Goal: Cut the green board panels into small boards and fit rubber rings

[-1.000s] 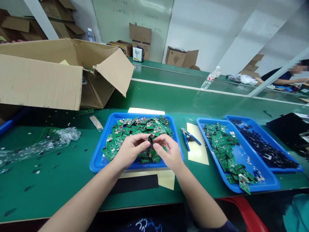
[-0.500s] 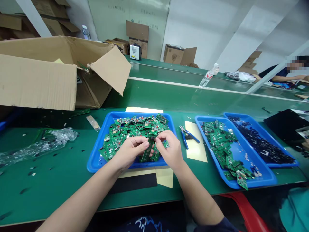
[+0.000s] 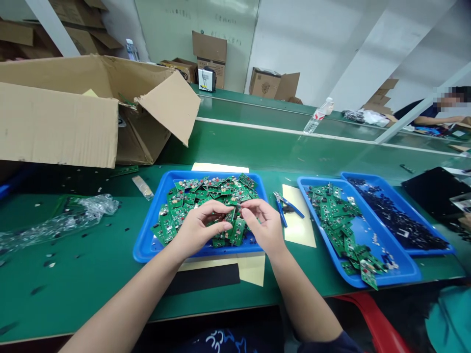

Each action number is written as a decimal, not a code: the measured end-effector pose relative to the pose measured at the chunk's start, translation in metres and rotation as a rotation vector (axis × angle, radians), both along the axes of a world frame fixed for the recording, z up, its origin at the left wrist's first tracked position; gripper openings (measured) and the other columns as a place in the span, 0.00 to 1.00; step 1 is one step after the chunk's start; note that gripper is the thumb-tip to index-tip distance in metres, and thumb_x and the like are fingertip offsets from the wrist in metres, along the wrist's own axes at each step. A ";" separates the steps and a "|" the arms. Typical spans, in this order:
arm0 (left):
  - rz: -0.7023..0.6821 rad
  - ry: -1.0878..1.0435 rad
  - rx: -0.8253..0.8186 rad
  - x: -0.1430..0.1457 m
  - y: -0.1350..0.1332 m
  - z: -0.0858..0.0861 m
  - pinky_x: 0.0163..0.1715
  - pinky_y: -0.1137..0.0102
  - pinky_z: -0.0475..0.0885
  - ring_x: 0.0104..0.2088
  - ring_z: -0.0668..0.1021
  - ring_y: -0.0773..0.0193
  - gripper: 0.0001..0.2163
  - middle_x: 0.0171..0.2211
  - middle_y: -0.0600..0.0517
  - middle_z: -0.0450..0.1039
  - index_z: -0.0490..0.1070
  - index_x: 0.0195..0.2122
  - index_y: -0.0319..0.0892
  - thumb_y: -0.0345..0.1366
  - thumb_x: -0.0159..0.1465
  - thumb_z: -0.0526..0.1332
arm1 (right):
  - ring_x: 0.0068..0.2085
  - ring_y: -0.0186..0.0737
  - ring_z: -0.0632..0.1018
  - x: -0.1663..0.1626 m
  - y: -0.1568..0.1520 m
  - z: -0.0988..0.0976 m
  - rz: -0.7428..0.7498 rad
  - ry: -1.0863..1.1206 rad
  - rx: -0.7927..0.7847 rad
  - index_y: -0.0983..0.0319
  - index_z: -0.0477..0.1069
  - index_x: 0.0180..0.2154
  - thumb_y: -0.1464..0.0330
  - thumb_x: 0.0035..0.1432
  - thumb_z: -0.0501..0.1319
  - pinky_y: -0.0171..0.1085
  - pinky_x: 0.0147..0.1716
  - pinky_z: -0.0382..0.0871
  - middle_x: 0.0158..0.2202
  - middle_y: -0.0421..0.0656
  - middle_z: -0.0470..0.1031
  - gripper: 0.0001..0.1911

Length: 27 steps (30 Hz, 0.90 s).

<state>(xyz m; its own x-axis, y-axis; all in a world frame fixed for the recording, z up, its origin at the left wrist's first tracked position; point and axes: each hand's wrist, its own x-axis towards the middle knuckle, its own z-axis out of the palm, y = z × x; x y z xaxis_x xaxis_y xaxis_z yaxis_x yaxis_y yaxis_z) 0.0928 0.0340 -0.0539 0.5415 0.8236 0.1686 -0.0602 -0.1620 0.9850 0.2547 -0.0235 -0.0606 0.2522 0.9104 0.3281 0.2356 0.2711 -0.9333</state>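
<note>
My left hand and my right hand meet over the front of a blue tray heaped with several small green circuit boards. Both hands pinch one small green board between their fingertips, just above the heap. More boards lie under my fingers. Blue-handled cutters rest on a yellow sheet just right of my right hand.
A second blue tray of green boards and a third tray of black parts sit at the right. A large open cardboard box stands at the left, crumpled plastic wrap before it. A bottle lies on the far belt. Another person sits far right.
The long board held upright between my hands has been lowered; my fingers now pinch a smaller piece closer to the heap. My hands shifted slightly apart and down.
</note>
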 end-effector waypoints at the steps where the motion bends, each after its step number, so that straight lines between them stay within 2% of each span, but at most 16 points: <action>1: -0.007 0.016 0.051 0.000 0.000 -0.001 0.36 0.66 0.72 0.35 0.75 0.62 0.11 0.34 0.49 0.72 0.76 0.35 0.41 0.36 0.50 0.68 | 0.31 0.38 0.74 0.000 0.000 0.000 0.012 0.012 -0.016 0.59 0.69 0.31 0.65 0.54 0.60 0.38 0.31 0.71 0.30 0.42 0.74 0.05; 6: -0.010 0.102 0.228 -0.001 0.000 -0.003 0.38 0.65 0.71 0.37 0.74 0.61 0.11 0.35 0.48 0.73 0.77 0.37 0.43 0.35 0.52 0.67 | 0.27 0.35 0.72 0.001 -0.001 0.000 0.028 0.011 -0.040 0.60 0.68 0.29 0.67 0.54 0.60 0.35 0.26 0.68 0.26 0.40 0.71 0.04; 13: 0.017 0.164 0.270 -0.002 0.003 -0.003 0.34 0.67 0.72 0.34 0.75 0.62 0.10 0.33 0.49 0.72 0.76 0.37 0.42 0.37 0.54 0.66 | 0.29 0.36 0.71 0.004 -0.002 0.006 0.121 -0.192 0.140 0.59 0.67 0.27 0.71 0.55 0.57 0.37 0.30 0.68 0.26 0.40 0.70 0.05; 15: 0.058 0.196 0.318 -0.002 0.004 -0.004 0.34 0.67 0.72 0.34 0.75 0.61 0.09 0.33 0.49 0.72 0.75 0.37 0.42 0.37 0.55 0.65 | 0.31 0.36 0.73 0.005 -0.002 0.005 0.168 -0.149 0.096 0.59 0.69 0.31 0.70 0.55 0.57 0.38 0.32 0.69 0.29 0.41 0.71 0.03; 18: 0.141 0.187 0.467 -0.002 0.004 -0.005 0.37 0.66 0.72 0.37 0.75 0.61 0.10 0.35 0.49 0.72 0.74 0.40 0.43 0.37 0.57 0.64 | 0.32 0.35 0.75 0.006 0.000 0.002 0.239 0.102 -0.027 0.58 0.68 0.43 0.70 0.52 0.59 0.38 0.32 0.71 0.34 0.42 0.72 0.14; 19: 0.162 0.173 0.528 -0.003 0.003 -0.005 0.38 0.65 0.72 0.38 0.75 0.61 0.10 0.35 0.49 0.72 0.74 0.40 0.44 0.37 0.57 0.64 | 0.30 0.34 0.75 0.006 0.001 0.001 0.245 0.197 -0.070 0.58 0.68 0.44 0.69 0.51 0.60 0.37 0.31 0.71 0.34 0.41 0.73 0.15; 22: 0.195 0.173 0.691 -0.003 0.003 -0.006 0.39 0.65 0.71 0.39 0.75 0.61 0.10 0.37 0.49 0.72 0.74 0.41 0.45 0.35 0.58 0.63 | 0.23 0.31 0.73 0.006 0.003 -0.001 0.277 0.382 -0.224 0.61 0.71 0.33 0.62 0.52 0.61 0.33 0.23 0.69 0.25 0.39 0.73 0.09; 24: 0.207 0.205 0.761 -0.004 0.004 -0.008 0.39 0.64 0.72 0.39 0.75 0.61 0.10 0.37 0.48 0.72 0.73 0.42 0.45 0.35 0.59 0.62 | 0.20 0.30 0.72 0.005 0.004 0.000 0.325 0.433 -0.324 0.62 0.70 0.26 0.59 0.51 0.61 0.32 0.20 0.67 0.20 0.38 0.71 0.13; 27: 0.218 0.236 0.830 -0.004 0.006 -0.010 0.38 0.64 0.72 0.39 0.75 0.60 0.10 0.38 0.48 0.72 0.73 0.43 0.46 0.35 0.59 0.62 | 0.19 0.29 0.71 0.005 0.004 0.002 0.367 0.462 -0.384 0.62 0.69 0.24 0.58 0.47 0.65 0.31 0.19 0.66 0.19 0.37 0.72 0.14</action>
